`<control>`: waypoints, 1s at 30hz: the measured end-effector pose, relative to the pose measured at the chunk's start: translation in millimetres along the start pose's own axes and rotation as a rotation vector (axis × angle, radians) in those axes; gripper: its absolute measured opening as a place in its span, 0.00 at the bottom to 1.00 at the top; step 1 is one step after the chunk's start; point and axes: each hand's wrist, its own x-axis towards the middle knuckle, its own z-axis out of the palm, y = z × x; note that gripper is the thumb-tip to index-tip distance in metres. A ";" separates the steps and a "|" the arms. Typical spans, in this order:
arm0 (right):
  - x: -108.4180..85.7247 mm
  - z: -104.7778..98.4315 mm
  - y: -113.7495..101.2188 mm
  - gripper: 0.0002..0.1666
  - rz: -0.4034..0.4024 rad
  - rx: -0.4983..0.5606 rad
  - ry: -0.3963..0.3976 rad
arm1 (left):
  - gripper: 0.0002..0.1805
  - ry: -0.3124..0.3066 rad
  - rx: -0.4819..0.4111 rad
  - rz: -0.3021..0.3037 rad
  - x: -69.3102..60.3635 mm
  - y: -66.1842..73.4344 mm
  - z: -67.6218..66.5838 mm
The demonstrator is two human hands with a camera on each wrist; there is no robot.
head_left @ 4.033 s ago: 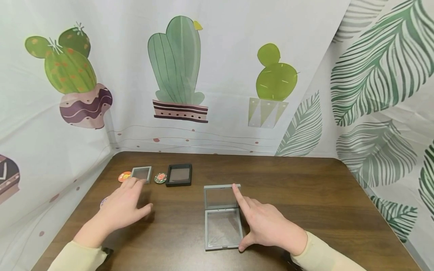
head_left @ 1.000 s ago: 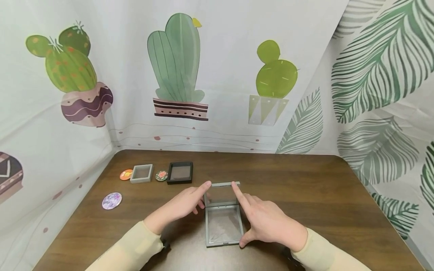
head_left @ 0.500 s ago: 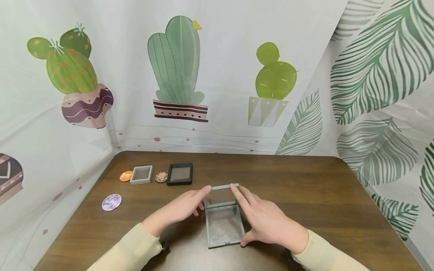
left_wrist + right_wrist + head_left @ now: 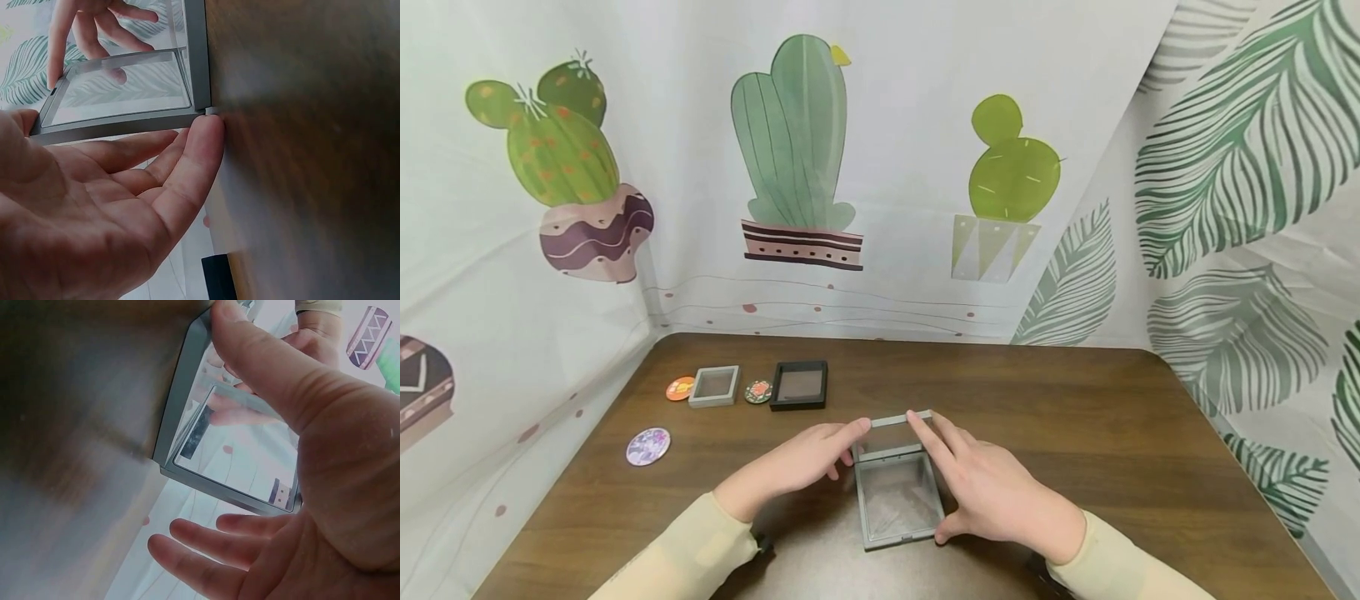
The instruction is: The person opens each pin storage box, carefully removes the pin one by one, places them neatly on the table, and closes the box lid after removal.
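A grey hinged display frame [image 4: 898,504] with clear film windows stands unfolded on the table, its base flat and its lid raised at the far side. My left hand [image 4: 801,458] pinches the lid's left corner, thumb on the top edge and fingers behind. In the left wrist view, a fingertip of the left hand [image 4: 106,206] touches the frame near the hinge. My right hand [image 4: 988,479] spans the right side, index finger on the lid's top edge and thumb at the base's near corner. The right wrist view shows the right hand's [image 4: 325,462] other fingers spread behind the lid.
At the back left of the brown table [image 4: 1075,417] lie a small grey frame [image 4: 715,386] and a black frame [image 4: 799,385]. Beside them are an orange disc [image 4: 680,388] and a patterned green disc [image 4: 758,392]. A purple disc [image 4: 648,447] lies nearer, at left.
My left hand has come from the small grey frame at left to the lid of the larger one. The larger frame has turned slightly counterclockwise, and its lid's top edge is slightly lower.
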 end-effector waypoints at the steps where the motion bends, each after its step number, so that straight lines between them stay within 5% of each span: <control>1: -0.1 -0.1 0.0 0.99 -0.001 0.000 -0.002 | 0.42 -0.003 0.003 0.000 -0.4 0.2 -0.3; 15: 0.5 -0.9 -0.3 0.97 -0.012 0.018 -0.014 | 0.38 -0.076 0.033 0.042 -5.9 2.4 -6.1; 30: 0.7 -4.5 -2.4 0.95 -0.046 -0.020 -0.030 | 0.39 -0.120 0.278 0.266 -4.4 0.2 -5.7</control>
